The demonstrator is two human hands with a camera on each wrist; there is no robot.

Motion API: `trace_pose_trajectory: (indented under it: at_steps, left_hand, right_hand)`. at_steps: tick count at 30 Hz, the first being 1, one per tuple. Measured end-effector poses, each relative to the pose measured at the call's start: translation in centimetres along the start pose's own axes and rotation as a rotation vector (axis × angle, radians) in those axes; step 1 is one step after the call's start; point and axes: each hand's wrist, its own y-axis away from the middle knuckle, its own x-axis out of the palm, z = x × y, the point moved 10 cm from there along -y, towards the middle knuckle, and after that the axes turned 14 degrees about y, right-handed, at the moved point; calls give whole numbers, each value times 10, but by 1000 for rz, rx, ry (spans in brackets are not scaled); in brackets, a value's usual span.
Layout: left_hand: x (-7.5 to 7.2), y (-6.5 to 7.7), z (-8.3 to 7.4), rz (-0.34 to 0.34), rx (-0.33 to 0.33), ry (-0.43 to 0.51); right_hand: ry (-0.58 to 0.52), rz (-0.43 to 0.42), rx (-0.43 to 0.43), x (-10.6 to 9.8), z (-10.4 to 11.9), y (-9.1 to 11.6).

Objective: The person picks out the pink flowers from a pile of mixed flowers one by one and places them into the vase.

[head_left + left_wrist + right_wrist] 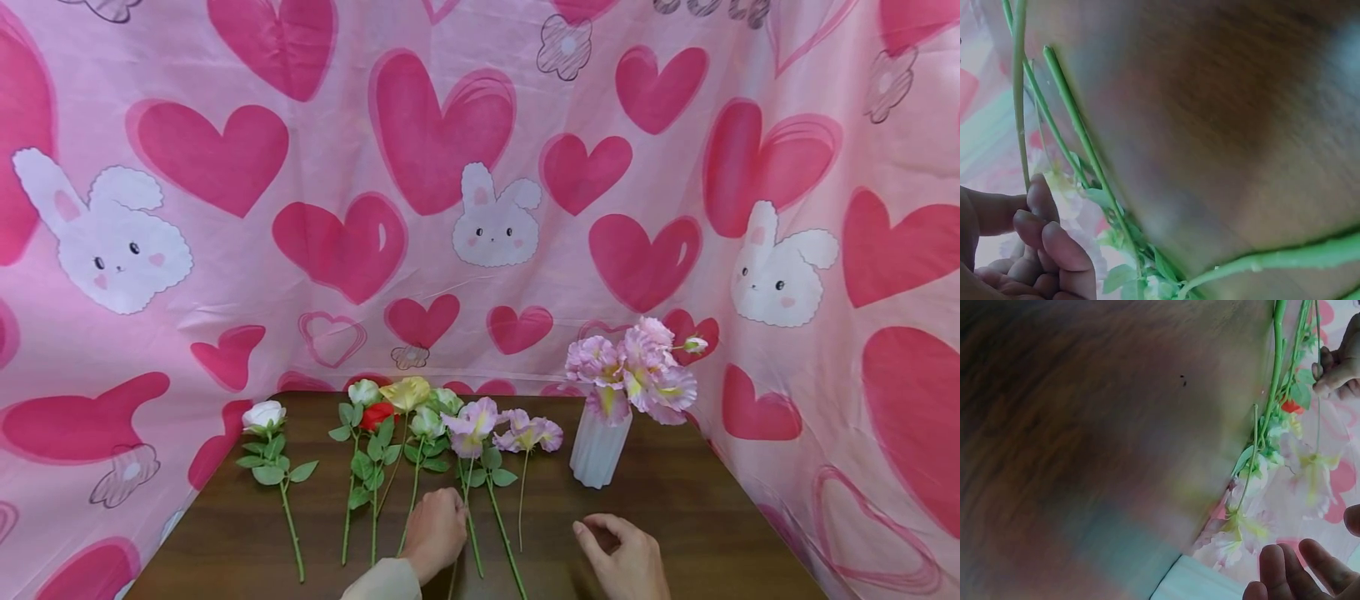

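Observation:
My left hand (437, 533) pinches the thin stem of a pale purple iris (471, 425) between thumb and fingers. Its bloom stands above the hand, and the stem (1020, 94) shows clearly in the left wrist view. My right hand (626, 557), fingers loosely bent and holding nothing, hovers over the table in front of the white vase (598, 450). In that ribbed vase stand purple irises (660, 387), a pink bloom (651, 332) and a small white bud (695, 344). Another purple iris (527, 432) lies between the hands.
On the dark wooden table (217, 533), a white rose (264, 417) lies far left. Nearer the middle are a red rose (377, 416), a yellow flower (406, 392) and several pale green-white roses. A pink heart-patterned cloth (337, 83) hangs around the table.

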Motion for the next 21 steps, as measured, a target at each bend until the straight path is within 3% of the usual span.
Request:
trace_pose_trajectory:
  at_steps: [12, 21]
  left_hand:
    - [-15, 8, -14, -62, 119, 17]
    - [-21, 17, -31, -91, 252, 33]
  right_hand:
    - [3, 18, 8, 0, 3, -1]
    - [-3, 46, 23, 2, 3, -2]
